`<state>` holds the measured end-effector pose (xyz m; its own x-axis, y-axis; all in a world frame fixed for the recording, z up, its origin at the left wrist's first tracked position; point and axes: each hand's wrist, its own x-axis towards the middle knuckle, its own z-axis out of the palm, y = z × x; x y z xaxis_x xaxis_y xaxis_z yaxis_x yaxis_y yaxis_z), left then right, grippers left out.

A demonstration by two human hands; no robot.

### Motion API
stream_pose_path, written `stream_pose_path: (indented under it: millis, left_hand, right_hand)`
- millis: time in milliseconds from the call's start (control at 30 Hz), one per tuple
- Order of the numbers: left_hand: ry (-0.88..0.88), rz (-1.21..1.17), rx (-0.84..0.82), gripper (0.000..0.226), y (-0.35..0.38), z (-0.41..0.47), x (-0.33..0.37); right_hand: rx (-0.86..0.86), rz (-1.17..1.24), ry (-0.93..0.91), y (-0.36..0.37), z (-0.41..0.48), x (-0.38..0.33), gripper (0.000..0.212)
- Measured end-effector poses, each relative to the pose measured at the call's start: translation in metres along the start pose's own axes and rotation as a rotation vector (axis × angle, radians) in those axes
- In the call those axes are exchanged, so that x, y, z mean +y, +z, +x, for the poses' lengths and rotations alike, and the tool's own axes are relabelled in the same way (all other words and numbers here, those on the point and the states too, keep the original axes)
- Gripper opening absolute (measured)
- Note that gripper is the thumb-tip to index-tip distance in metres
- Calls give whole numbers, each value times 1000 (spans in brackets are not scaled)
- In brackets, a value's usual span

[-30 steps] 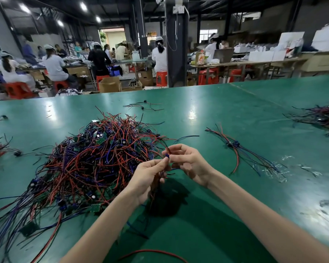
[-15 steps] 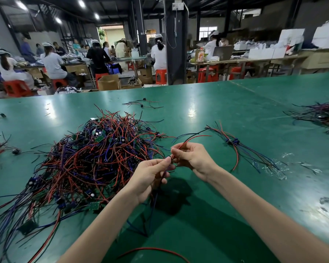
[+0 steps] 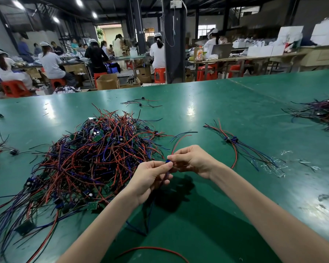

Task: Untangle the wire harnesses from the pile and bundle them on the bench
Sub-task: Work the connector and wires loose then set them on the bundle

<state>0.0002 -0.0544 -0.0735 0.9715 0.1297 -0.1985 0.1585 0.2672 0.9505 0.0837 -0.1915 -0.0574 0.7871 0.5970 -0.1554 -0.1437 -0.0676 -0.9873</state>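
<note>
At ten o'clock from our hands we see the pile (image 3: 95, 158), a heaped tangle of red, blue and black wires with small green boards, on the green bench (image 3: 217, 114). Our left hand (image 3: 150, 179) and right hand (image 3: 194, 160) both pinch one blue-plugged harness (image 3: 167, 161). A tied bundle (image 3: 234, 141) lies at two o'clock.

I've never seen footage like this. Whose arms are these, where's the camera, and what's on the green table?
No machine here: these are a person's two bare arms, filmed by a wide-angle camera worn on their head, looking forward and down. On the green bench lies a big tangled pile of red, blue and black wires with small green circuit boards. To its right lies a small separate bundle. The left hand and right hand together pinch one wire harness at its blue part. Other workers sit at benches behind.
</note>
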Motion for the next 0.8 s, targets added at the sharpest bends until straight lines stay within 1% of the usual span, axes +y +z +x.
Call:
stream_pose_path:
  millis: [133, 333, 500, 667, 800]
  left_hand:
    - [41, 46, 37, 17, 0, 0, -2]
    - [42, 21, 58, 11, 1, -1, 1]
    - [17, 29, 10, 11, 3, -2, 0]
    - [18, 81, -20, 16, 6, -4, -2]
    - [16, 120, -30, 16, 11, -5, -4]
  right_hand:
    - [5, -41, -47, 3, 0, 3, 9]
    - [100, 13, -43, 4, 4, 5, 12]
    - [198, 95, -51, -4, 8, 3, 13]
    - [316, 184, -56, -25, 13, -3, 14]
    - [322, 161, -58, -36, 16, 0, 19]
